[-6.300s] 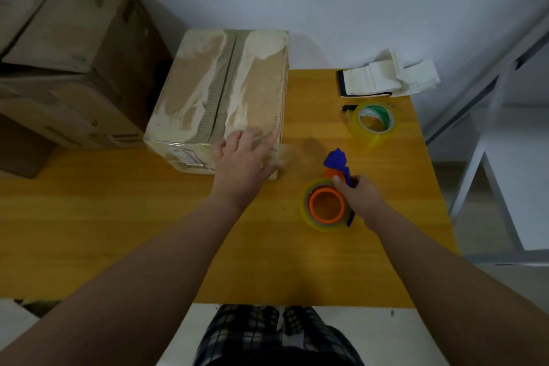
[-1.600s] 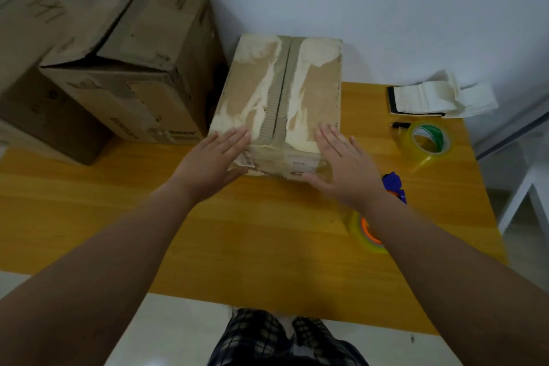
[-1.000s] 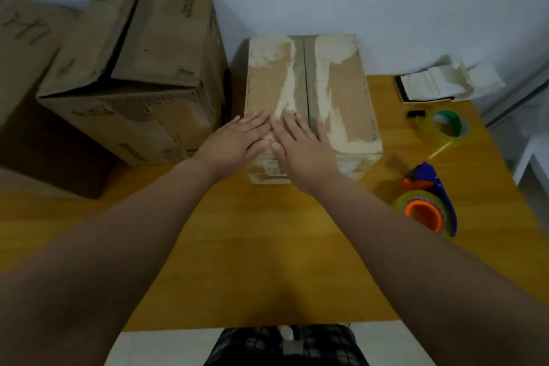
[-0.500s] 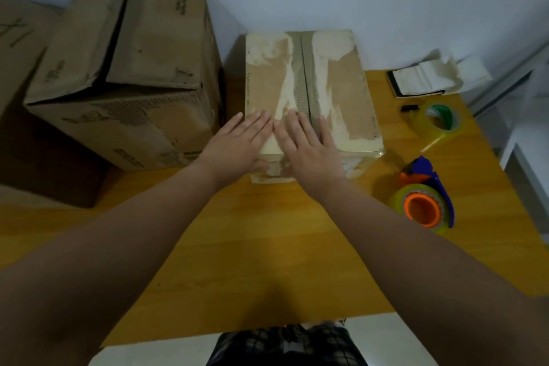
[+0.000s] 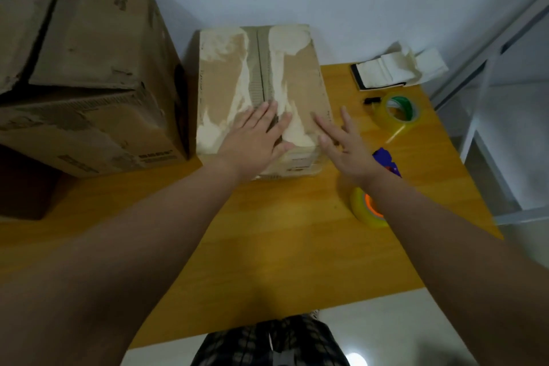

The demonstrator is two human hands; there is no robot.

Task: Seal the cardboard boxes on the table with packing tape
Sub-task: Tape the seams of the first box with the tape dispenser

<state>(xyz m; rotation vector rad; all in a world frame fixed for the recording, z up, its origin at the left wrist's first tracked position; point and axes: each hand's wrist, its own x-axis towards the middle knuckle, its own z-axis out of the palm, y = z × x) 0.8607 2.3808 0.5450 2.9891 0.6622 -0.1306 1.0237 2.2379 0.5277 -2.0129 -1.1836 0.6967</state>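
Small box: I see the small cardboard box (image 5: pixel 261 89) standing on the bench (image 5: pixel 282 232), at the back against the wall, its long side running away from me.
Box surface: its brown top is badly worn, with wide pale patches where the paper skin is torn off. Both top flaps are down and meet at a centre seam, flanked by a strip of bare corrugation.
Left hand: my left hand (image 5: pixel 255 140) lies flat on the near end of the top, fingers straight and close together, reaching the seam. It holds nothing.
Right hand: my right hand (image 5: pixel 347 148) is spread wide at the box's near right corner, fingers straight, gripping nothing. The index finger lies over the top's right edge; I cannot tell if it touches.
Tape: a tape dispenser (image 5: pixel 367 209) with an orange core and blue handle lies on the bench, partly under my right wrist. A loose tape roll (image 5: pixel 398 111) with a green core sits further back to the right.
Neighbour: a large cardboard box (image 5: pixel 89 68) stands just to the left, its top flaps not flush.
Writing: both boxes carry printed labels on the near face, and the large one has dark print on top. I cannot read any of it.
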